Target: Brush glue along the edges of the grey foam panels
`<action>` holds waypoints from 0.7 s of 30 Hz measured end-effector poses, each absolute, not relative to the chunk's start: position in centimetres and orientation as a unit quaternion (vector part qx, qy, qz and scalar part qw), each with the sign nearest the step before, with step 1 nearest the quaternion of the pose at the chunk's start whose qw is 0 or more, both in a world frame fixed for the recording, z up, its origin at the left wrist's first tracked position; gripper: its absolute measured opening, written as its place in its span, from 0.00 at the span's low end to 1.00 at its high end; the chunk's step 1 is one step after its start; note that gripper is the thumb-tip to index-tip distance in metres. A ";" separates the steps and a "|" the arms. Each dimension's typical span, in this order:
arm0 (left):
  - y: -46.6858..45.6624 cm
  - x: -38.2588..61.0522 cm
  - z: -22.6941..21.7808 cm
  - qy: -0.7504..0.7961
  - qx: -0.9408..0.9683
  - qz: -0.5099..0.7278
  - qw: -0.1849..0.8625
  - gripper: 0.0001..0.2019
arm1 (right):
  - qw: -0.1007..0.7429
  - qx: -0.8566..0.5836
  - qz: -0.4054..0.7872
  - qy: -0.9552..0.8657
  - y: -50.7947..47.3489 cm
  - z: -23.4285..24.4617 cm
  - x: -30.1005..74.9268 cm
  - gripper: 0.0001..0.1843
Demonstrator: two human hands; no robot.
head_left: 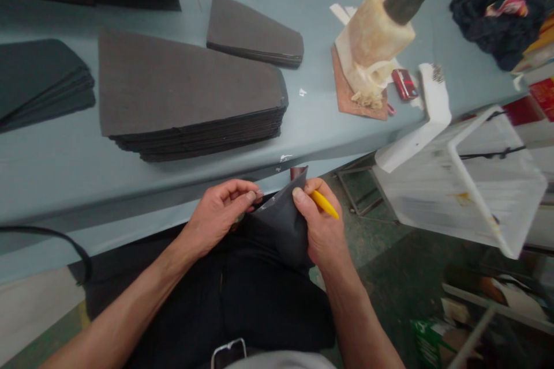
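My right hand (322, 213) is closed on a dark grey flexible piece (283, 216), thumb on its near face. It is bent and hangs in front of my lap. A yellow handle (324, 204) sticks out between the fingers of the same hand; the rest of that tool is hidden. Just above, a small brown-red piece (298, 173) shows behind the grey one. My left hand (234, 202) is closed in a pinch beside the piece's left edge, where small whitish flecks show. What its fingertips hold is too small to make out.
On the blue-grey table (311, 138) lie a tall stack of dark grey pieces (190, 86), a smaller stack (255, 29) and a fanned pile (43, 81). A pale block with a dark handle (372, 29) stands on a brown board. White plastic crates (467, 179) are at right.
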State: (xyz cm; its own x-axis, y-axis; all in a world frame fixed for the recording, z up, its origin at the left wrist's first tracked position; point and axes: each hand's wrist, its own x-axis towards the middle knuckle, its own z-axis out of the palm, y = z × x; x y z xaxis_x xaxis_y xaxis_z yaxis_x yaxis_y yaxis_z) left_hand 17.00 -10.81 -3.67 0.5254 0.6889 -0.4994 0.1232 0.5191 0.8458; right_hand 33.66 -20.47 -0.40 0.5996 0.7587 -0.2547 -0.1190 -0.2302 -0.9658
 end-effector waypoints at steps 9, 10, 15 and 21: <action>-11.0 17.0 -3.5 0.435 0.404 0.150 0.791 0.30 | 0.510 -0.708 0.358 -0.333 -20.1 -0.2 33.4 0.14; -11.1 17.0 -3.6 0.435 0.396 0.149 0.795 0.31 | 0.501 -0.707 0.360 -0.345 -20.1 -0.2 33.3 0.14; -11.6 17.2 -4.6 0.446 0.343 0.149 0.813 0.31 | 0.421 -0.712 0.409 -0.386 -19.8 -0.9 33.1 0.14; -11.9 16.8 -5.5 0.471 0.284 0.177 0.816 0.33 | 0.246 -0.735 0.429 -0.464 -19.7 -2.1 32.8 0.09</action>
